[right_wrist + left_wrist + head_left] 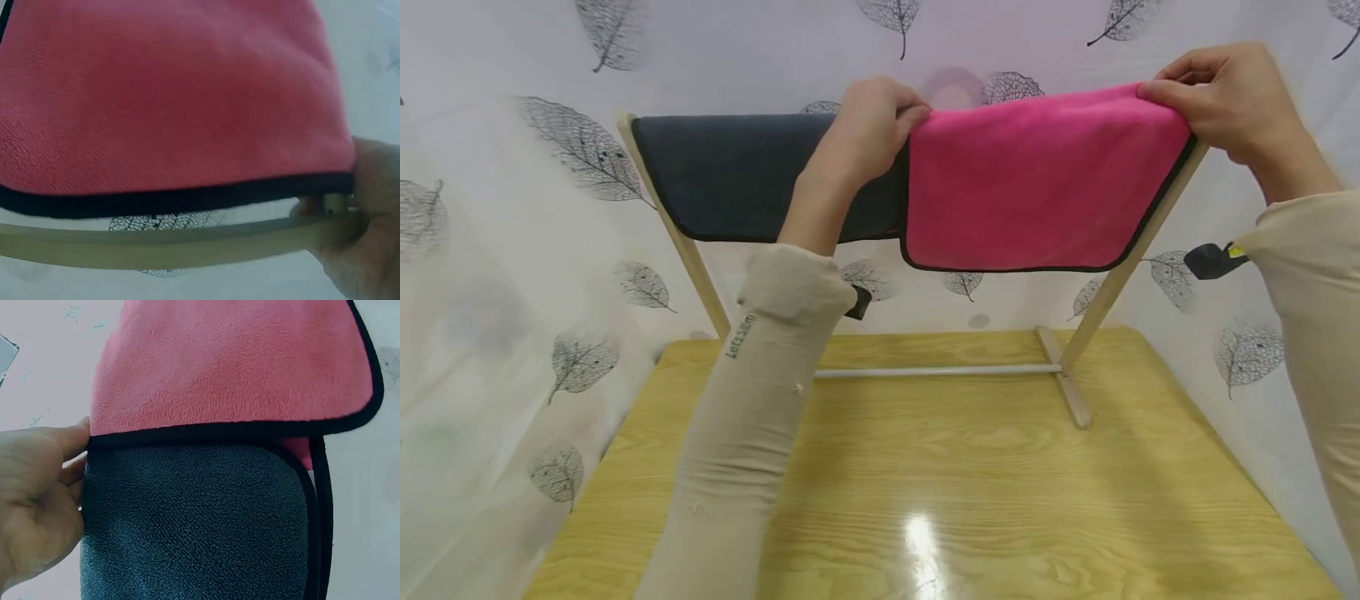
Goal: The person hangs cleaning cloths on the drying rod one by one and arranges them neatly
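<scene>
A pink towel (1045,183) with black edging hangs folded over the top of a wooden rack, on its right half. My left hand (874,125) pinches its top left edge, where it meets a dark grey towel (737,175) draped on the left half. In the left wrist view, the thumb and fingers of that hand (37,500) sit at the fold where both towels meet. My right hand (1243,104) pinches the pink towel's top right edge by the rack's right post (1097,317). The right wrist view shows this hand (375,219) around the post's top end; the top bar is hidden.
The rack's left post (700,279) leans behind my left forearm. A white lower rod (940,371) joins the posts, and a wooden foot (1075,400) rests on the wood-grain table (970,475). Behind hangs a pale leaf-print curtain (490,275).
</scene>
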Demonstrator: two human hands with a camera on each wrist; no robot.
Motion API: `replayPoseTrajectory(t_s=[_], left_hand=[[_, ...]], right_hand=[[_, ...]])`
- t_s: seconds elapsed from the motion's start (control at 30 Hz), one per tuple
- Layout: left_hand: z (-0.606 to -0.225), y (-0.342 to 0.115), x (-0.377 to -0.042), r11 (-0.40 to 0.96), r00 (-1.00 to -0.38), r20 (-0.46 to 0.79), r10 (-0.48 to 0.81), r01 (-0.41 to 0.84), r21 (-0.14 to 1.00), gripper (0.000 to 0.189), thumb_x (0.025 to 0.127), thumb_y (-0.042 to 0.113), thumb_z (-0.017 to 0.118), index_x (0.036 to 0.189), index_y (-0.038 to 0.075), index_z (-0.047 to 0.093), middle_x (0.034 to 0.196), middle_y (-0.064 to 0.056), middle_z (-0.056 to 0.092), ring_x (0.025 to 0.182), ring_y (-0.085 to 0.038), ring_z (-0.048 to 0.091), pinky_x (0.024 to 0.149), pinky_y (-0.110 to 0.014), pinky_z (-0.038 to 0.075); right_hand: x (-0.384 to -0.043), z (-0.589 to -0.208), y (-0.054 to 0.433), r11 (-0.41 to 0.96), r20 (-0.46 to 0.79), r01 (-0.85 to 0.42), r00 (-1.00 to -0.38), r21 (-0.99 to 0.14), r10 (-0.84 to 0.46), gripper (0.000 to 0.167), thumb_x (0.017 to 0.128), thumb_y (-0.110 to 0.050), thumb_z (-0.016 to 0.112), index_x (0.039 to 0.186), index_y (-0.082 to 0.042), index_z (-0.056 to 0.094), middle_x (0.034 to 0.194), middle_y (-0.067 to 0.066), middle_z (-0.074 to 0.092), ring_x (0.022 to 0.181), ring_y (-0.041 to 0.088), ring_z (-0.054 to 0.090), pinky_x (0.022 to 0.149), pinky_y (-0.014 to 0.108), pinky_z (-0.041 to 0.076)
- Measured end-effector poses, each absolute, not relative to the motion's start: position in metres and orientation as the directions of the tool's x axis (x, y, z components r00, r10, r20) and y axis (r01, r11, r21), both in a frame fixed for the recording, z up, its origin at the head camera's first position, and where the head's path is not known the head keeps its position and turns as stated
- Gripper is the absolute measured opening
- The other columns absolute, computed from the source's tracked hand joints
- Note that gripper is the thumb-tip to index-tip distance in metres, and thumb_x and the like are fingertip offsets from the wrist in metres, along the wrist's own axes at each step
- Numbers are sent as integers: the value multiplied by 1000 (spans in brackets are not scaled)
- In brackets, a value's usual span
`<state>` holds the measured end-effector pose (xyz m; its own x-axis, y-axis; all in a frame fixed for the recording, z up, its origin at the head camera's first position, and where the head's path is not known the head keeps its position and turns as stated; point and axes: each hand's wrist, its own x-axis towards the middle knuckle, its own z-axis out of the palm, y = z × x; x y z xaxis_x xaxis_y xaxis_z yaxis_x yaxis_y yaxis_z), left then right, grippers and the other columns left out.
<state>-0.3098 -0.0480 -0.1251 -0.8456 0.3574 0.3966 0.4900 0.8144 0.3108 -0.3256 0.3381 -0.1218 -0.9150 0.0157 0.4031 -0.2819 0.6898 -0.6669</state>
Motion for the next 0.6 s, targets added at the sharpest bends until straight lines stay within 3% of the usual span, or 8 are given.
replayPoseTrajectory(t_s=[0.07, 0.17, 0.3, 0.37, 0.5, 0.6], left_hand=[[-125, -49, -309, 807, -840, 395, 371, 502, 310, 36, 113, 27, 44, 135, 18, 70, 123, 1, 69, 100, -9, 53, 83, -21, 42], [-125, -50, -307, 797, -838, 384, 389, 514, 315, 37, 113, 26, 42, 138, 18, 68, 128, 0, 67, 101, -9, 51, 81, -22, 40], [-123, -53, -304, 791, -840, 366, 400, 518, 325, 39, 110, 20, 42, 141, 18, 65, 135, 0, 64, 103, -11, 50, 75, -23, 40], [-123, -53, -304, 791, -846, 355, 398, 512, 333, 40, 108, 18, 43, 142, 18, 65, 136, 0, 63, 104, -11, 51, 75, -23, 39], [-122, -51, -304, 794, -857, 346, 381, 496, 352, 37, 109, 19, 48, 141, 19, 66, 139, 1, 63, 114, -11, 53, 84, -20, 43], [-123, -49, -304, 790, -858, 358, 369, 492, 365, 35, 110, 21, 50, 141, 19, 66, 139, 3, 64, 120, -9, 56, 92, -17, 45]], right_hand=[[-325, -122, 333, 689, 422, -266, -905, -674, 64, 13, 97, -28, 73, 91, -39, 72, 81, -13, 57, 59, 2, 52, 51, 10, 45], [-323, -122, 328, 748, 462, -236, -881, -621, 106, 14, 94, -32, 76, 86, -40, 67, 84, -18, 51, 75, -4, 46, 52, 8, 40], [-321, -122, 327, 811, 498, -236, -863, -535, 78, 24, 94, -39, 76, 75, -38, 61, 73, -24, 49, 79, -1, 41, 52, 11, 35], [-320, -122, 330, 816, 484, -255, -874, -520, 35, 26, 96, -42, 72, 73, -35, 64, 62, -20, 51, 74, 6, 43, 53, 14, 35], [-314, -127, 339, 793, 405, -277, -913, -543, -42, 19, 99, -41, 68, 86, -28, 74, 73, -13, 57, 82, 12, 44, 68, 24, 34], [-310, -129, 349, 708, 359, -308, -930, -635, -82, 9, 98, -29, 72, 102, -23, 77, 85, -13, 63, 87, 12, 47, 76, 19, 35]])
